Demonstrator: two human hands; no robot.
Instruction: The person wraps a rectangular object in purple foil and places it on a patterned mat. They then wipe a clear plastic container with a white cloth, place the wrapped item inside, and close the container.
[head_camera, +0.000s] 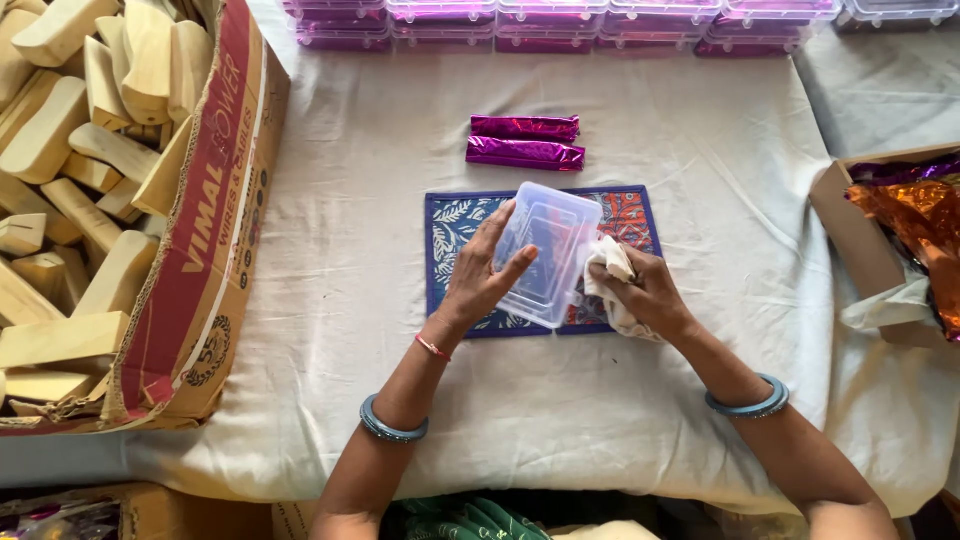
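My left hand (482, 278) grips a clear rectangular plastic box (548, 250) by its left side and holds it tilted over a blue patterned mat (452, 222). A bunched white cloth (610, 268) is pressed against the box's right edge, with my right hand (648, 292) closed around it. Both hands work at the middle of the cloth-covered table. Two purple foil-wrapped bars (525, 140) lie side by side just beyond the mat.
A large cardboard carton (215, 230) full of pale wooden blocks (90, 120) fills the left side. Clear boxes with purple contents (560, 22) are stacked along the far edge. At the right, an open carton (865, 240) holds orange and purple foil (920, 220).
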